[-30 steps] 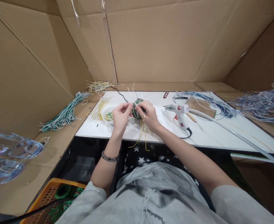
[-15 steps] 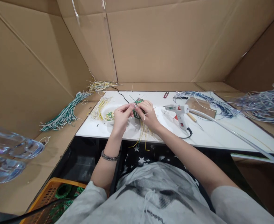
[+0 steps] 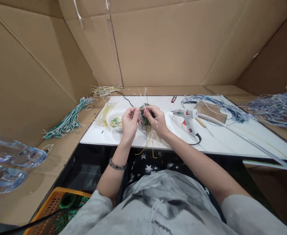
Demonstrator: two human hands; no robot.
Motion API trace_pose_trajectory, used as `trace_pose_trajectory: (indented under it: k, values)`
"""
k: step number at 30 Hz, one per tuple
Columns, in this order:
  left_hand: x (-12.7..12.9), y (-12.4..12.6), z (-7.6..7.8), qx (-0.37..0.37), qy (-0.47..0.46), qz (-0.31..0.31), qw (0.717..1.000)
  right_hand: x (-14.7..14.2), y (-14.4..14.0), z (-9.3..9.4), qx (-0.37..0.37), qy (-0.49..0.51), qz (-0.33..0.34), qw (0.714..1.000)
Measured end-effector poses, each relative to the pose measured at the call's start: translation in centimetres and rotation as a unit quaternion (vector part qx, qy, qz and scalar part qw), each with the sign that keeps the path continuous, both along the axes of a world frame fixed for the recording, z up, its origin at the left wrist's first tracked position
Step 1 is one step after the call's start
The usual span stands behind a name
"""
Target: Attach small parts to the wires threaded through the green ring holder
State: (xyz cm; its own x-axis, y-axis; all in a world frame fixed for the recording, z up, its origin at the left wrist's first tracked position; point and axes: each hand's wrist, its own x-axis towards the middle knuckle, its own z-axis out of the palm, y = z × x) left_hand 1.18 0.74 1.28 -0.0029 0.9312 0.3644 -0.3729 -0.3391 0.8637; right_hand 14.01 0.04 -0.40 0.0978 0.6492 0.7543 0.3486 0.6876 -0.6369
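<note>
Cardboard walls (image 3: 163,45) close in the workspace on three sides, leaving open room only toward the person. The white tabletop (image 3: 221,140) runs from the back wall to its near edge just above the lap; its right half beyond the glue gun is mostly bare, and a clear tube (image 3: 246,140) crosses it slantwise. Two bundles of blue-white wire (image 3: 273,109) sprawl at the far right, one of green-white wire (image 3: 67,120) lies off the table's left edge on cardboard, and one of yellow wire (image 3: 104,114) sits beside a white bowl (image 3: 115,122). An orange crate (image 3: 48,205) stands below at the left.

One white glue gun (image 3: 188,119) stands just right of the hands, its writing too small to read.

The left hand (image 3: 130,122) and right hand (image 3: 158,120) meet over the table's near middle, both closed in a fingertip pinch on a small green wire-wrapped ball (image 3: 145,116), from which yellow strands hang past the table edge.
</note>
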Motion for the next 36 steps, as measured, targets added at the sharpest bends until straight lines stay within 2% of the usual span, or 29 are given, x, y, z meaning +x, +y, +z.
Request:
trace_pose_trajectory:
  k: [6,15,23,36]
  values:
    - [0.19,-0.21,0.23,0.012,-0.005,0.023,1.0,0.06,0.09,-0.12,-0.012,0.013,-0.003,1.0]
    - [0.25,-0.04,0.0,0.016,-0.014,0.042,0.999,0.32,0.37,-0.14,0.01,-0.072,-0.008,0.997]
    - [0.25,-0.26,0.25,-0.002,-0.015,0.082,0.996,0.38,0.39,0.17,0.002,-0.094,0.003,0.996]
    - [0.01,0.08,0.02,0.021,0.022,0.07,0.997,0.09,0.61,-0.22,-0.002,-0.092,-0.007,0.996]
